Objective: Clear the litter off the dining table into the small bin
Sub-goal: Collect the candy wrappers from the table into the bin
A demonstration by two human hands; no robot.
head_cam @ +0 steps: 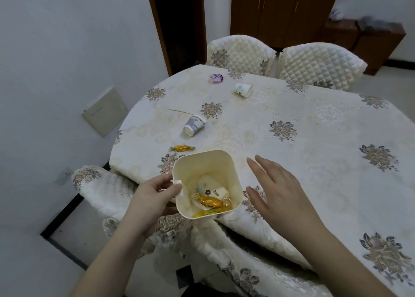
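My left hand (152, 197) grips the left rim of the small cream bin (233, 179) at the table's near edge. Inside it lie a gold candy wrapper (210, 202), a white packet and a yellow scrap. My right hand (276, 191) hovers open just right of the bin, holding nothing. On the cloth beyond lie a gold wrapped candy (182, 148), a tipped paper cup (194, 125), a thin stick (180, 111), a second tipped cup (242, 89) and a purple wrapper (216, 78).
The oval table (314, 144) wears a cream floral cloth. Two quilted chairs (240, 51) stand at its far side, and another covered chair (107, 184) sits near left. White wall lies left, with a dark doorway and a wooden cabinet behind.
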